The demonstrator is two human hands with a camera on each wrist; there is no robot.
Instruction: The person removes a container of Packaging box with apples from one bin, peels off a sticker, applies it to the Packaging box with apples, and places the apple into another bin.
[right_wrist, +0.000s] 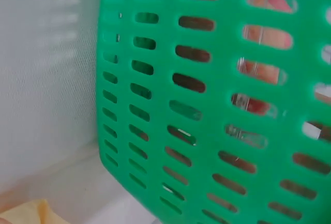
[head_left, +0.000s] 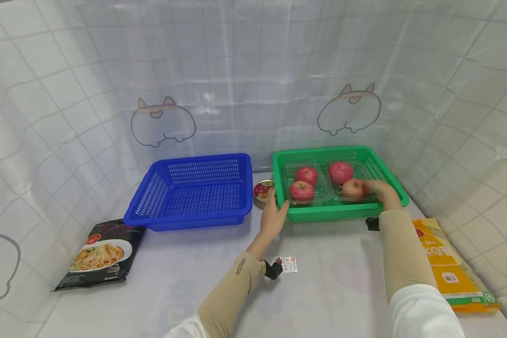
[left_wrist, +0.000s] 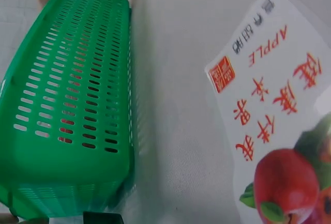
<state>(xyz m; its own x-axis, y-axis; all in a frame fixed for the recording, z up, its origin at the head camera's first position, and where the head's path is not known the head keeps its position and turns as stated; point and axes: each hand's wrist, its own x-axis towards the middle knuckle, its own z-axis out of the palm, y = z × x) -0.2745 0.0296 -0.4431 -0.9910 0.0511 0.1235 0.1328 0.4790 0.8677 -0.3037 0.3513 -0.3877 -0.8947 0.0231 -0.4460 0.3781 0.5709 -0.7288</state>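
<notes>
A green basket [head_left: 388, 176] holds two clear plastic boxes [head_left: 325, 199], with two red apples [head_left: 302, 191] in each. My right hand [head_left: 382, 191] reaches over the basket's right front rim and grips the front right apple [head_left: 352, 190]; its fingertips are mostly hidden. Against the basket's left front corner rests my left hand [head_left: 273, 218], fingers along the outer side and thumb at the front. Just beyond those fingers lies a round can [head_left: 262, 191], partly covered by the hand. The right wrist view shows mainly the slotted green wall [right_wrist: 160, 94], with red apple patches behind.
A blue basket [head_left: 198, 220] stands to the left with nothing in it. A black noodle packet [head_left: 103, 256] lies at far left, a yellow bag [head_left: 452, 267] at far right. A printed apple label [left_wrist: 274, 94] lies on the table. A tiled curtain [head_left: 253, 94] borders the back.
</notes>
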